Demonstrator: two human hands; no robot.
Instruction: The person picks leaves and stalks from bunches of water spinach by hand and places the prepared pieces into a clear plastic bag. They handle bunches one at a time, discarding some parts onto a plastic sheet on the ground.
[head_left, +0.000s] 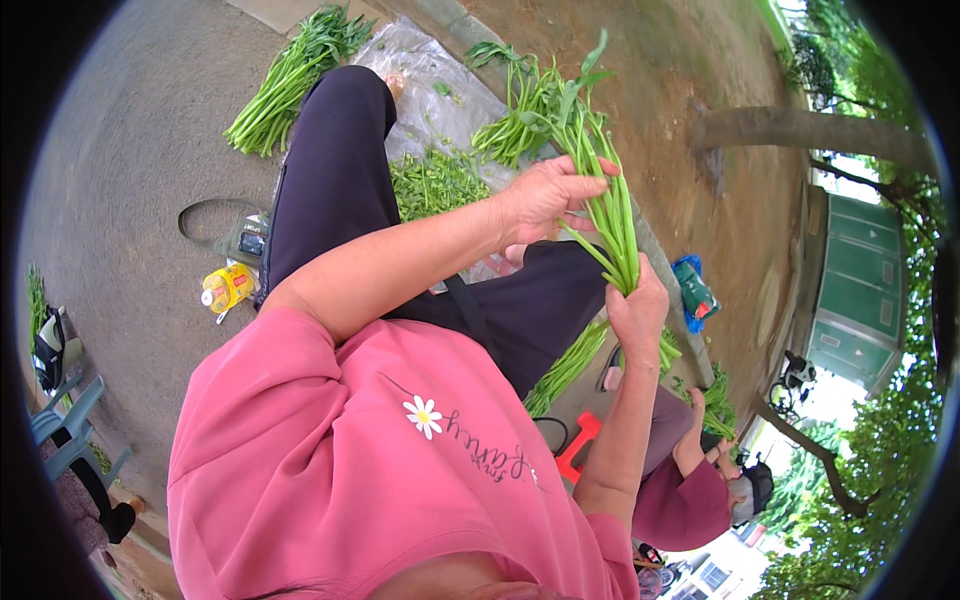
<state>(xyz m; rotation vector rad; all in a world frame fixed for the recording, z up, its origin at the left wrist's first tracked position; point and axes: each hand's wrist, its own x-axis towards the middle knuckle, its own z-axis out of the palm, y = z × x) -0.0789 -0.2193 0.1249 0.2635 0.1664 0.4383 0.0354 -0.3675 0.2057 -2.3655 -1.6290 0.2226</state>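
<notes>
A bunch of long-stemmed leafy greens, which looks like water spinach (611, 217), is held upright before me. Around its lower stem ends my right hand (639, 307) is closed. Higher up, the thumb and fingers of my left hand (551, 196) grip the stems loosely. Beyond the left hand, a smaller pile of the greens (517, 124) lies across the edge of a clear plastic sheet (427, 82). Short trimmed bits of stem and leaf (437, 187) are heaped on that sheet between my legs. More stems (566, 371) lie beside my leg, partly hidden by it.
A big bundle of greens (289, 86) rests on the pavement past my knee. A yellow-labelled bottle (227, 288) and a strapped bag (240, 238) sit beside my thigh. A concrete kerb (660, 247) runs past a blue bag (694, 289). Another person (682, 502) sits near a red stool (579, 446).
</notes>
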